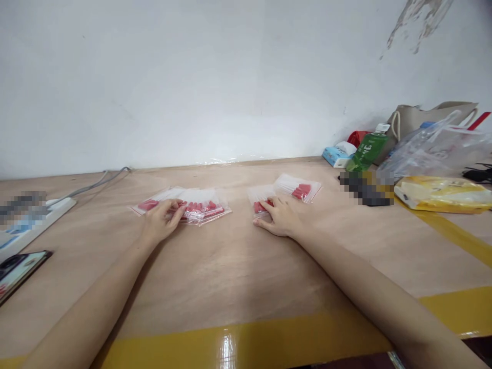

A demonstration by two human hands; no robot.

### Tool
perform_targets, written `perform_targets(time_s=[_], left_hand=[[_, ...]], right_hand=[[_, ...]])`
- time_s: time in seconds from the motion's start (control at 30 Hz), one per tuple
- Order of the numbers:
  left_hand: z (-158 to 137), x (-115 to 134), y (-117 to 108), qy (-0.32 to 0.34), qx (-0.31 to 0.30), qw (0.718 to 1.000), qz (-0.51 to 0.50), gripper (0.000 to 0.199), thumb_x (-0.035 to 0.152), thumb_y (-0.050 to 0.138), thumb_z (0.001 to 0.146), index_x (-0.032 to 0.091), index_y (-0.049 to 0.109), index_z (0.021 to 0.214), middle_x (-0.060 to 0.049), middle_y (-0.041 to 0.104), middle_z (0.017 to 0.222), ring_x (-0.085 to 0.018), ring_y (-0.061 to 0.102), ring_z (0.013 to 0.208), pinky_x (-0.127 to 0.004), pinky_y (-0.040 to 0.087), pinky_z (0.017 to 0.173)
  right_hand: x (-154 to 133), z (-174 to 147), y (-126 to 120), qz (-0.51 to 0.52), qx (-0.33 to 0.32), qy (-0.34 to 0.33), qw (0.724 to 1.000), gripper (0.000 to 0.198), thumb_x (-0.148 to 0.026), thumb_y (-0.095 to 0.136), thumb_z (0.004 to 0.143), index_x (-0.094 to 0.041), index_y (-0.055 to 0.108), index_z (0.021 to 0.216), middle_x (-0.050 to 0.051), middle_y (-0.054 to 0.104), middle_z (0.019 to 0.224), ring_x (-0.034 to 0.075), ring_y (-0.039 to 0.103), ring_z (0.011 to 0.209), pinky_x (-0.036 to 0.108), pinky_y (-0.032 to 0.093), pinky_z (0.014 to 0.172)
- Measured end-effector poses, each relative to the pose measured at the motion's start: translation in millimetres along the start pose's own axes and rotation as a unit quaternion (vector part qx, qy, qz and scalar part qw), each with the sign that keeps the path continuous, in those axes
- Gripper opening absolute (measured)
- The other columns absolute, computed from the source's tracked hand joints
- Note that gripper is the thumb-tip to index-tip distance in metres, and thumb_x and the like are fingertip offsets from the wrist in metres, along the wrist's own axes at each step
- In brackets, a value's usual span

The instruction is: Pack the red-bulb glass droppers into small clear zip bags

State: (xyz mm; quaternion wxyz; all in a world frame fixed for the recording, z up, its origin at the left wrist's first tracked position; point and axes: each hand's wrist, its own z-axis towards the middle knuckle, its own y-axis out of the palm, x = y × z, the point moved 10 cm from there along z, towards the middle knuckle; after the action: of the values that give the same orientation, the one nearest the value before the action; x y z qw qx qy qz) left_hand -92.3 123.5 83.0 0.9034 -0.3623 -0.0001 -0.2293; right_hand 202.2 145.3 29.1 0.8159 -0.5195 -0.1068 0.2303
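Several small clear zip bags holding red pieces lie on the wooden table (230,266). My left hand (161,220) rests on the left pile of bags (203,206), fingers laid over the bags. My right hand (280,217) lies flat with its fingertips on a single bag (258,197). One more bag with red pieces (298,187) lies just behind and to the right of that hand, untouched.
A power strip (34,220) with a grey cable and a phone (19,274) sit at the left edge. At the back right stand a green bottle (367,149), a tissue pack (338,154), a beige bag (430,120), a clear plastic bag and a yellow packet (442,195). Yellow tape lines the front edge.
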Motion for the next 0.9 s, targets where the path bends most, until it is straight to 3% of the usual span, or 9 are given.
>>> perform_targets(time_s=[0.07, 0.17, 0.23, 0.3, 0.4, 0.5, 0.6, 0.73, 0.9], left_hand=[[-2.7, 10.9, -10.5, 0.022, 0.043, 0.995, 0.083, 0.021, 0.038, 0.062, 0.072, 0.019, 0.056, 0.081, -0.006, 0.066, 0.091, -0.024, 0.061, 0.082, -0.036, 0.045, 0.073], [-2.6, 51.9, -13.7, 0.071, 0.09, 0.985, 0.127, 0.027, 0.04, 0.066, 0.068, 0.018, 0.058, 0.08, -0.011, 0.062, 0.106, -0.031, 0.055, 0.095, -0.047, 0.039, 0.084], [-1.9, 93.5, 10.6, 0.149, 0.03, 0.985, 0.079, 0.019, 0.035, 0.06, 0.074, 0.019, 0.059, 0.085, -0.007, 0.063, 0.102, -0.028, 0.055, 0.095, -0.047, 0.039, 0.087], [-5.8, 133.8, 50.4, 0.222, -0.093, 0.971, 0.012, 0.022, 0.031, 0.054, 0.08, 0.019, 0.059, 0.098, -0.007, 0.061, 0.109, -0.025, 0.054, 0.102, -0.041, 0.041, 0.09], [-1.5, 158.9, 87.5, 0.205, -0.159, 0.964, -0.056, 0.033, 0.029, 0.05, 0.084, 0.014, 0.054, 0.113, -0.011, 0.056, 0.117, -0.024, 0.052, 0.107, -0.038, 0.044, 0.091], [2.6, 168.9, 105.8, 0.215, -0.175, 0.958, -0.078, 0.029, 0.024, 0.047, 0.085, 0.016, 0.057, 0.112, -0.009, 0.06, 0.111, -0.021, 0.056, 0.102, -0.034, 0.048, 0.087], [3.9, 167.3, 108.6, 0.219, -0.171, 0.957, -0.087, 0.028, 0.019, 0.043, 0.087, 0.017, 0.057, 0.111, -0.007, 0.061, 0.11, -0.019, 0.058, 0.099, -0.031, 0.049, 0.086], [3.0, 161.7, 106.8, 0.214, -0.155, 0.961, -0.086, 0.03, 0.028, 0.048, 0.087, 0.016, 0.056, 0.113, -0.008, 0.06, 0.111, -0.018, 0.059, 0.098, -0.029, 0.05, 0.084], [5.6, 159.4, 109.2, 0.224, -0.117, 0.966, -0.057, 0.028, 0.035, 0.051, 0.086, 0.016, 0.061, 0.103, -0.009, 0.064, 0.102, -0.02, 0.063, 0.089, -0.03, 0.054, 0.075]], right_hand=[[-11.0, 2.8, 5.9, 0.049, -0.008, -0.022, 0.999, 0.061, -0.062, 0.041, 0.078, -0.019, 0.05, 0.12, 0.014, 0.053, 0.115, 0.026, 0.051, 0.103, 0.041, 0.039, 0.085], [-11.8, 4.4, 6.7, 0.121, 0.013, -0.03, 0.992, 0.066, -0.056, 0.049, 0.077, -0.014, 0.042, 0.127, 0.016, 0.048, 0.122, 0.025, 0.047, 0.11, 0.037, 0.041, 0.088], [-5.3, 3.1, 3.6, 0.16, 0.035, -0.025, 0.986, 0.066, -0.05, 0.056, 0.074, -0.013, 0.043, 0.127, 0.016, 0.047, 0.123, 0.024, 0.046, 0.112, 0.037, 0.042, 0.089], [1.3, 0.0, -2.5, 0.193, 0.059, -0.028, 0.979, 0.056, -0.039, 0.059, 0.074, -0.014, 0.047, 0.123, 0.014, 0.049, 0.12, 0.024, 0.047, 0.111, 0.038, 0.041, 0.091], [11.0, -5.7, -11.4, 0.235, 0.081, -0.031, 0.968, 0.046, -0.019, 0.056, 0.071, -0.016, 0.053, 0.117, 0.012, 0.052, 0.116, 0.023, 0.049, 0.109, 0.038, 0.042, 0.092], [20.1, -8.9, -14.1, 0.253, 0.091, -0.027, 0.963, 0.05, -0.005, 0.049, 0.065, -0.017, 0.057, 0.113, 0.011, 0.053, 0.115, 0.021, 0.051, 0.108, 0.037, 0.043, 0.093], [25.8, -8.3, -12.6, 0.238, 0.116, -0.031, 0.964, 0.048, -0.001, 0.044, 0.066, -0.019, 0.061, 0.107, 0.008, 0.058, 0.11, 0.019, 0.054, 0.104, 0.036, 0.044, 0.092], [25.7, -4.7, -8.5, 0.186, 0.152, -0.047, 0.97, 0.029, -0.008, 0.046, 0.075, -0.019, 0.066, 0.093, 0.007, 0.063, 0.099, 0.018, 0.058, 0.095, 0.033, 0.047, 0.085], [20.2, 0.3, -1.8, 0.137, 0.122, -0.062, 0.981, 0.022, -0.016, 0.048, 0.082, -0.021, 0.068, 0.09, 0.006, 0.066, 0.089, 0.017, 0.061, 0.082, 0.03, 0.048, 0.076]])
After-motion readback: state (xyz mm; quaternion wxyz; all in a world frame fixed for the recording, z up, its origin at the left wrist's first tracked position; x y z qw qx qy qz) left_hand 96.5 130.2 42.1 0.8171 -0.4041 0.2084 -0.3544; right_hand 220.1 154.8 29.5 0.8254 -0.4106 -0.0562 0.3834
